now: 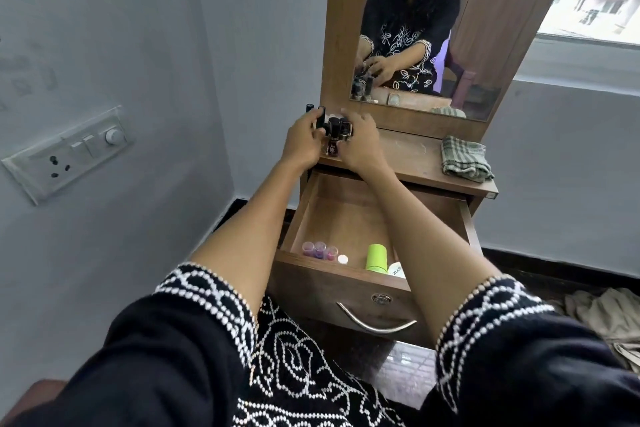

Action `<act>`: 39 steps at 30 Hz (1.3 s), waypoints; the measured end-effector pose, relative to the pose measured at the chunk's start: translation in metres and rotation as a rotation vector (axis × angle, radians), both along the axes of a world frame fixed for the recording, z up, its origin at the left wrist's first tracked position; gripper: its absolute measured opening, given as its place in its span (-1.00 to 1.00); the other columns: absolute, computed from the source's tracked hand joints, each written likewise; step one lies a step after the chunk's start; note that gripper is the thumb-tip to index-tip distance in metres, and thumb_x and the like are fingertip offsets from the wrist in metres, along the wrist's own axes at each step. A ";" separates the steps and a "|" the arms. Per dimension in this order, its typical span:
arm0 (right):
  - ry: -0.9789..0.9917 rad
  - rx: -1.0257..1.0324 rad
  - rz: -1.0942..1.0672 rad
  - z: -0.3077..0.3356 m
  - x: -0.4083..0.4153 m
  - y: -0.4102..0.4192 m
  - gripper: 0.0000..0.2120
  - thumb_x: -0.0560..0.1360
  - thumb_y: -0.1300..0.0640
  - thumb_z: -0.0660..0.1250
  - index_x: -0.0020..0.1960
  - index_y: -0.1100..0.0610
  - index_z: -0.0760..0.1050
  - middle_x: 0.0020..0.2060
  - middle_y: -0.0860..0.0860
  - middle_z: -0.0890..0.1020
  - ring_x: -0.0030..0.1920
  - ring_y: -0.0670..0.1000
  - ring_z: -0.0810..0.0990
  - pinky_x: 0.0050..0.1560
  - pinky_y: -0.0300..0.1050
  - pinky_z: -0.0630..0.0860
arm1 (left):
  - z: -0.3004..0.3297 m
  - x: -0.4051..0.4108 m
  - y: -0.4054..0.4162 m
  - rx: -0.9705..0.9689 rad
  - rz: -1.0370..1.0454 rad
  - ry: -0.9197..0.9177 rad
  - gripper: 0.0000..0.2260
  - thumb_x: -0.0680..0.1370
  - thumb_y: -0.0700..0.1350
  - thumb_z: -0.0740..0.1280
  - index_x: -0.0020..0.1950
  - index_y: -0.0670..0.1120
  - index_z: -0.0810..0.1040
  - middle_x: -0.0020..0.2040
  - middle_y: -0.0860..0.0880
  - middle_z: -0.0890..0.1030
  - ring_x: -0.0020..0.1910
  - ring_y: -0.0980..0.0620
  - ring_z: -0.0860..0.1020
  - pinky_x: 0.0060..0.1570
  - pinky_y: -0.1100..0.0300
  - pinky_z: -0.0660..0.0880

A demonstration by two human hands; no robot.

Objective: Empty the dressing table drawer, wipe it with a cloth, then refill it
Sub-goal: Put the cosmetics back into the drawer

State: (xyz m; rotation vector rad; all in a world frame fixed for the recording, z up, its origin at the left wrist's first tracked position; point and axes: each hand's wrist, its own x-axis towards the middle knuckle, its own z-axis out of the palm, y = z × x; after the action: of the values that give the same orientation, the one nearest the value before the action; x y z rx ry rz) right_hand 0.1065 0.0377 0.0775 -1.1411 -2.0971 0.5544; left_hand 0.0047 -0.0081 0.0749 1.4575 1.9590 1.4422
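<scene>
— Which step?
— Emptying or refilling, I can't tell. My left hand (302,142) and right hand (360,146) cup the dark bottles (334,135) on the tabletop (405,156), fingers curled round them.
— Next?
— The drawer (343,211) hangs open, small pots at its front; the cloth (465,158) lies unused.

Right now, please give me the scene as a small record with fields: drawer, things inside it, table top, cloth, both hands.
drawer: wooden drawer pulled open, mostly bare
things inside: small purple-capped vials, green cylindrical container, white tube, all along the front wall
table top: wooden dressing table top holds dark small bottles at its left end
cloth: folded green checked cloth at the right end, untouched
left hand: on the bottles
right hand: on the bottles
</scene>
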 end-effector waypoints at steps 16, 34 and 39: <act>-0.154 0.219 -0.019 -0.008 -0.009 0.019 -0.74 0.49 0.26 0.31 0.18 0.18 0.46 0.08 0.13 0.59 0.13 0.16 0.51 -0.09 -0.11 0.36 | -0.007 0.001 0.016 0.024 0.115 0.413 -0.73 0.54 -0.27 0.18 0.12 -0.08 0.61 0.03 -0.13 0.63 -0.03 -0.09 0.59 -0.04 0.00 0.55; 0.186 -0.006 0.126 -0.028 0.048 -0.028 -0.84 0.43 0.29 0.38 0.00 0.23 0.55 -0.17 0.00 0.57 -0.15 -0.01 0.57 -0.11 -0.19 0.55 | -0.009 0.013 -0.033 -0.034 -0.074 0.206 -0.78 0.47 -0.34 0.36 0.08 -0.18 0.63 0.07 -0.13 0.64 0.06 -0.03 0.59 0.18 0.12 0.49; 0.185 -0.156 -0.033 -0.059 0.084 -0.061 -0.85 0.38 0.22 0.42 -0.04 0.11 0.59 -0.20 -0.08 0.60 -0.21 -0.11 0.57 -0.10 -0.30 0.50 | -0.042 0.049 -0.070 0.031 -0.074 0.007 -0.80 0.45 -0.29 0.40 0.06 -0.17 0.64 0.00 -0.03 0.64 -0.04 0.12 0.60 0.13 0.24 0.51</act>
State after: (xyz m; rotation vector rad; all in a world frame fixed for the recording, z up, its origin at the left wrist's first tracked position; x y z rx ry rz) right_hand 0.1907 -0.0233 0.0183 -1.1622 -1.9004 0.7885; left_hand 0.0533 -0.0784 0.0331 1.5342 1.8737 1.4434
